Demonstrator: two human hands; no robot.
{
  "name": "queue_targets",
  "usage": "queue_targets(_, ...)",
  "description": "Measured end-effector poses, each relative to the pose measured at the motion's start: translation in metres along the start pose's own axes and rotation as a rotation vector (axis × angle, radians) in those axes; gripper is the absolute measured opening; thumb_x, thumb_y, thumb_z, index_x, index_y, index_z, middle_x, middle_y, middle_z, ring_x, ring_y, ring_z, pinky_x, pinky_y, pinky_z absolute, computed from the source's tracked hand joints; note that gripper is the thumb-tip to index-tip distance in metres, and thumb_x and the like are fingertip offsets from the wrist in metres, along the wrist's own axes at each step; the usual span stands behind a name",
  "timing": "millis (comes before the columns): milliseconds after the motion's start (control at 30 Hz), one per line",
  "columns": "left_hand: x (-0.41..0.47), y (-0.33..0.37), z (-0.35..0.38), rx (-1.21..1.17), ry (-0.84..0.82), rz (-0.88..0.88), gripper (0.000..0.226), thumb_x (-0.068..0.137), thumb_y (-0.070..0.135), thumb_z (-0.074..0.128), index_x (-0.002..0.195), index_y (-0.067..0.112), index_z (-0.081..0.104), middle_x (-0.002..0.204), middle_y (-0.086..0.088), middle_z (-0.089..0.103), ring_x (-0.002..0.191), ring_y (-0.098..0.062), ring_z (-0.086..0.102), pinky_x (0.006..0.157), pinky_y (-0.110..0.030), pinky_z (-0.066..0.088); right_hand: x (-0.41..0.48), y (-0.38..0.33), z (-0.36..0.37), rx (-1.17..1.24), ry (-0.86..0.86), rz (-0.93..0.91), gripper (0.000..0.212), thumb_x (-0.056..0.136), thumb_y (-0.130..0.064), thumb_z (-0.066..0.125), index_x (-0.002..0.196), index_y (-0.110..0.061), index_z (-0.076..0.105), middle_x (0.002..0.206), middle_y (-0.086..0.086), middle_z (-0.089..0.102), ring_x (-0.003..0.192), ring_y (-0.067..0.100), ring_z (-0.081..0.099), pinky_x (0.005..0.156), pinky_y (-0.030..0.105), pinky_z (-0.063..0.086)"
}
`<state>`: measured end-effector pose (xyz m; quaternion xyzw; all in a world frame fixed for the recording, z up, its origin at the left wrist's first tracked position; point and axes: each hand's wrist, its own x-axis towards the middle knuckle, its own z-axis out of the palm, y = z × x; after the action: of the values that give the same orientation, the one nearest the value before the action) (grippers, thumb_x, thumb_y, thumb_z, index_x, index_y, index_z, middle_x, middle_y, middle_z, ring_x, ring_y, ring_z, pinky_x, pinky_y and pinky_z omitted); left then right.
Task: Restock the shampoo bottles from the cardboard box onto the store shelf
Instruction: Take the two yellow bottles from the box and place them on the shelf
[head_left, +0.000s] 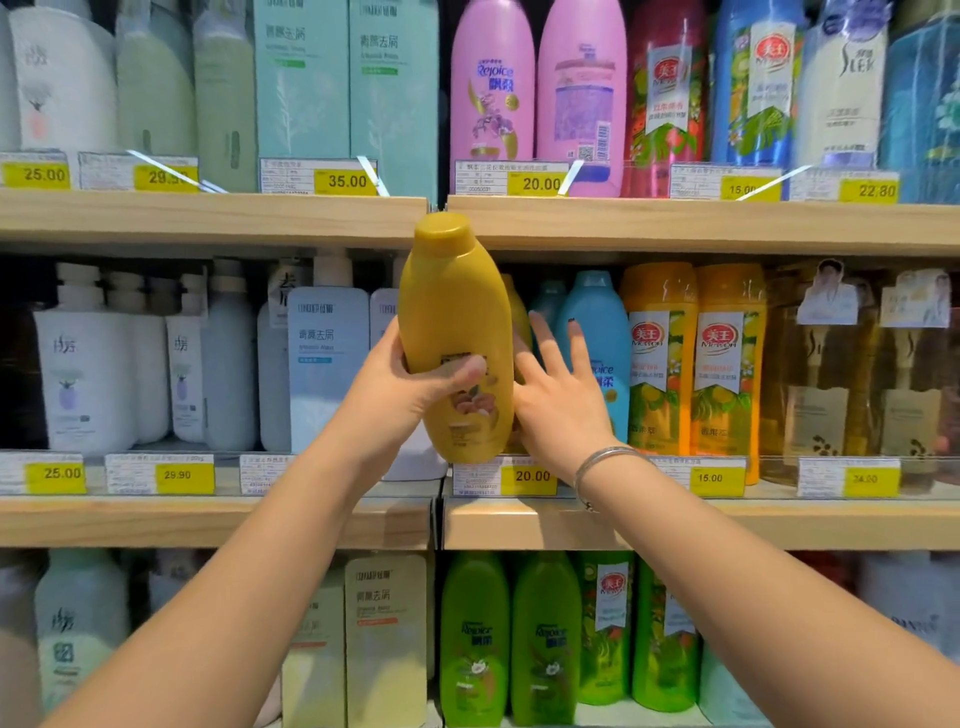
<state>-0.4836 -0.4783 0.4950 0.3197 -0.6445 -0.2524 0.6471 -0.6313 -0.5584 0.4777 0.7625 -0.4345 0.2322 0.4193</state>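
Note:
A mustard-yellow shampoo bottle (455, 312) stands upright in front of the middle shelf (779, 522), with its base near the 20.00 price tag. My left hand (410, 389) grips its lower half, thumb across the label. My right hand (558, 395) is spread with fingers apart just right of the bottle, reaching toward the blue bottles (597, 332) behind it; whether it touches the yellow bottle is unclear. Another yellow bottle (519, 317) shows partly behind the held one. The cardboard box is out of view.
Orange bottles (691, 358) stand right of the blue ones. White and pale-blue bottles (327, 364) fill the shelf's left half. Pink bottles (535, 88) line the upper shelf (208, 215), green ones (509, 639) the lower. Yellow price tags run along each shelf edge.

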Motion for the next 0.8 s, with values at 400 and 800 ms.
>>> queue_targets(400,0.015,-0.006,0.032,0.135,-0.067,0.086,0.048,0.069,0.023,0.08,0.101,0.042,0.05,0.104,0.011,0.062,0.099,-0.01,0.06,0.079,-0.029,0.054,-0.029,0.019,-0.013,0.652,0.325,0.2,0.061,0.075,-0.024,0.063,0.133,-0.012,0.045,0.135,0.007,0.05,0.137,0.024,0.028,0.118,0.04,0.001)
queue_targets(800,0.025,-0.036,0.04,0.139,0.047,-0.136,0.045,0.084,0.029,0.067,0.116,0.024,0.036,0.102,0.007,0.057,0.09,-0.007,0.059,0.069,-0.023,0.052,-0.024,0.009,-0.014,0.776,0.107,0.303,0.094,0.081,-0.04,0.065,0.15,-0.022,0.004,0.144,0.007,0.034,0.143,0.028,0.012,0.119,0.038,0.005)
